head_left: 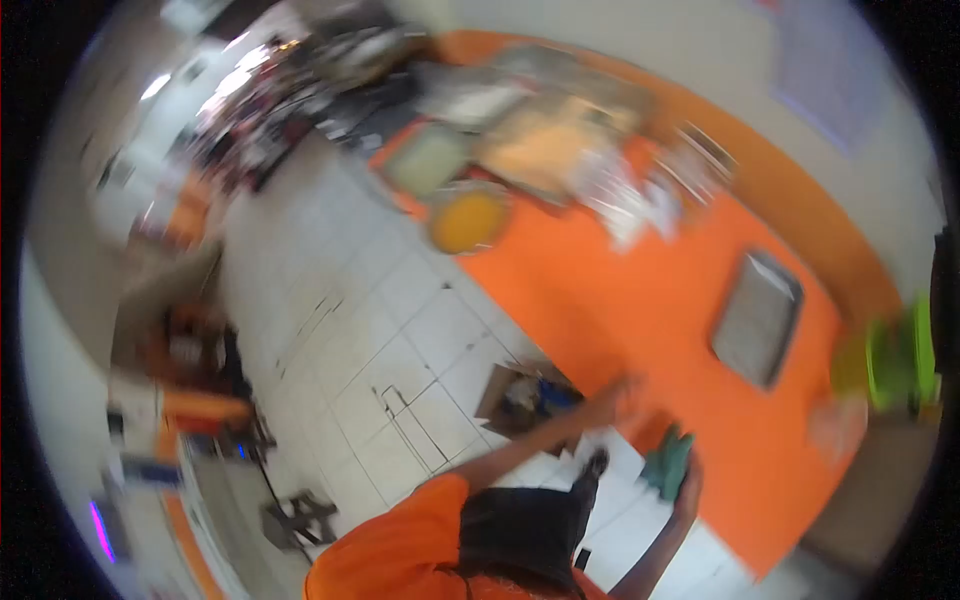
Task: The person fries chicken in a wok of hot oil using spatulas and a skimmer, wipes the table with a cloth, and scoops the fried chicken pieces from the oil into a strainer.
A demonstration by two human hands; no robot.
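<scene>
My right hand is closed round a bunched green cloth at the near edge of the orange table. My left hand reaches over the same edge, a little farther along. Motion blur smears its fingers, so I cannot tell whether they are apart or closed. A grey metal tray lies on the table beyond both hands.
Trays of food, clear plastic bags and a round yellow-filled container stand at the table's far end. A bright green container is at the right. An open cardboard box sits on the tiled floor.
</scene>
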